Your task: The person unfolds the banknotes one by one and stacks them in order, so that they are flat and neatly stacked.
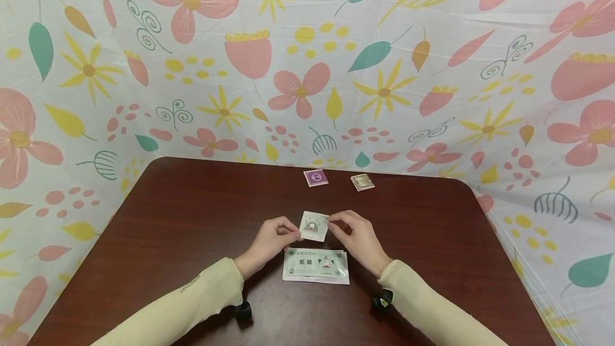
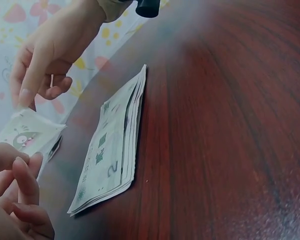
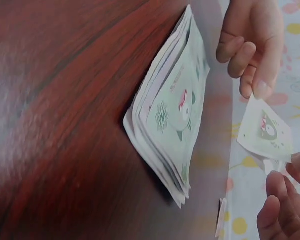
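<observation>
A small folded play banknote [image 1: 313, 226], pale green with a grey cartoon figure, is held above the table between both hands. My left hand [image 1: 271, 239] pinches its lower left corner between thumb and fingers. The opposite, right edge is pinched by my right hand [image 1: 356, 236]. Just below the hands lies a stack of flat play banknotes [image 1: 307, 271], the top one pale green and marked with a 2. In the left wrist view, loose layered edges show along the banknote stack [image 2: 107, 150]. The right wrist view shows the folded note [image 3: 264, 131] with a layer beneath it.
Toward the far edge of the dark wooden table [image 1: 192, 207] lie a purple folded note [image 1: 315, 178] and a brownish folded note [image 1: 362, 182]. A flower-patterned cloth [image 1: 298, 52] hangs behind and around the table.
</observation>
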{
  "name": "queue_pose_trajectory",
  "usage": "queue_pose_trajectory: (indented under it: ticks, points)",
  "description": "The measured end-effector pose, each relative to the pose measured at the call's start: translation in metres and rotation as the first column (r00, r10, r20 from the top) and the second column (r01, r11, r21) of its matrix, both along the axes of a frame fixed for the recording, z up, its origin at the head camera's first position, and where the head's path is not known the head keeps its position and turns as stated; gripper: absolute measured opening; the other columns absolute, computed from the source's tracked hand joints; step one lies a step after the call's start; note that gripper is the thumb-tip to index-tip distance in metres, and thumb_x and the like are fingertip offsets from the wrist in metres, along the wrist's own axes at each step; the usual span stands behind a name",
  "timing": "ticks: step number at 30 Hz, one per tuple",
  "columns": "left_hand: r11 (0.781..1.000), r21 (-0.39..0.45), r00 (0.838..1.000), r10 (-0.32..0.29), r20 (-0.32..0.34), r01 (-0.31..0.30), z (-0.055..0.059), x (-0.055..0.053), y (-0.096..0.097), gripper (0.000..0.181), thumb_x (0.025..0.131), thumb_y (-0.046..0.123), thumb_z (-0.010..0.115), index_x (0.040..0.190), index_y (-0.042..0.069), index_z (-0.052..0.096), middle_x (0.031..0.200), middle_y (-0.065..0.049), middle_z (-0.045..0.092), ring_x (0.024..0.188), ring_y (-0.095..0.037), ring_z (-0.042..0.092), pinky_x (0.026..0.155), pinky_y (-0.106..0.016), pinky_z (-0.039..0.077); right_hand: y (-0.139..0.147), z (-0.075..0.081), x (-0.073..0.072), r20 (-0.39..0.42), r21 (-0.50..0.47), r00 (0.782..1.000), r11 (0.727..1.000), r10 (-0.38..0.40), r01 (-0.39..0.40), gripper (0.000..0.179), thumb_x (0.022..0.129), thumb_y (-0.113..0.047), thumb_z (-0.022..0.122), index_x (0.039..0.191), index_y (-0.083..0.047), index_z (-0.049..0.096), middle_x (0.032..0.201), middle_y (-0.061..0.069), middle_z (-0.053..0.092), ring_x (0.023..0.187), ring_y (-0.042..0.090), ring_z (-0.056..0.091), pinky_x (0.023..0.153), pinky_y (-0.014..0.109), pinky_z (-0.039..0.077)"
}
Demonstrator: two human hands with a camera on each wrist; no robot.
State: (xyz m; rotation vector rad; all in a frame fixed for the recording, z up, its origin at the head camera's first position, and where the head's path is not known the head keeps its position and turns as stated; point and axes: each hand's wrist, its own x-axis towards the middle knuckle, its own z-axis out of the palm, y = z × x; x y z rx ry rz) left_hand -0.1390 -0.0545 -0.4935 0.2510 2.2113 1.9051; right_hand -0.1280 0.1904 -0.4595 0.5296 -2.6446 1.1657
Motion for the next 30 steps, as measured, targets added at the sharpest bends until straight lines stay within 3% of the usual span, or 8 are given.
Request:
queue_pose_trajectory:
  ticks: [7, 16, 23, 30]
  points:
    - [1.000, -0.004, 1.000, 0.003, -0.015, -0.003, 0.0003, 0.0041, 0.0031, 0.006, 0.092, 0.003, 0.074, 0.093, -0.001, 0.071, 0.085, -0.021, 0.076, 0.055, -0.014, 0.055, 0.054, -0.022, 0.046, -0.0048, 0.0006, 0.0009, 0.123, -0.088, 0.992, 0.996, -0.017, 0.028, 0.007, 0.099, -0.013, 0.072, 0.106, -0.016, 0.073, 0.091, 0.003, 0.074, 0.066, 0.017, 0.067, 0.062, 0.026, 0.055]
    - [0.999, 0.013, 0.999, -0.032, 0.005, 0.032, 0.0013, 0.0066, 0.0005, 0.011, 0.095, 0.008, 0.075, 0.098, -0.002, 0.071, 0.089, -0.018, 0.077, 0.058, -0.015, 0.056, 0.057, -0.023, 0.048, -0.0021, 0.0049, 0.0048, 0.120, -0.122, 0.993, 0.993, 0.002, 0.012, 0.007, 0.100, -0.013, 0.072, 0.104, -0.017, 0.074, 0.088, 0.009, 0.074, 0.062, 0.023, 0.065, 0.058, 0.026, 0.053]
    - [0.998, 0.022, 0.999, -0.052, 0.011, 0.052, 0.0002, 0.0062, -0.0023, 0.022, 0.100, 0.018, 0.071, 0.108, -0.002, 0.073, 0.093, -0.018, 0.078, 0.057, -0.013, 0.057, 0.057, -0.022, 0.045, 0.0017, 0.0046, 0.0071, 0.096, -0.137, 0.995, 0.990, 0.031, -0.017, 0.008, 0.099, -0.013, 0.072, 0.103, -0.020, 0.075, 0.084, -0.003, 0.072, 0.059, 0.015, 0.062, 0.057, 0.027, 0.052]
    - [0.995, 0.058, 0.996, -0.074, -0.040, 0.076, -0.0022, 0.0008, -0.0042, 0.023, 0.105, 0.011, 0.062, 0.115, -0.009, 0.070, 0.103, -0.025, 0.076, 0.057, -0.013, 0.056, 0.058, -0.024, 0.049, 0.0027, 0.0083, 0.0085, 0.145, -0.163, 0.988, 0.986, 0.055, -0.031, 0.010, 0.099, -0.013, 0.072, 0.104, -0.021, 0.077, 0.089, -0.005, 0.073, 0.060, 0.016, 0.061, 0.058, 0.027, 0.053]
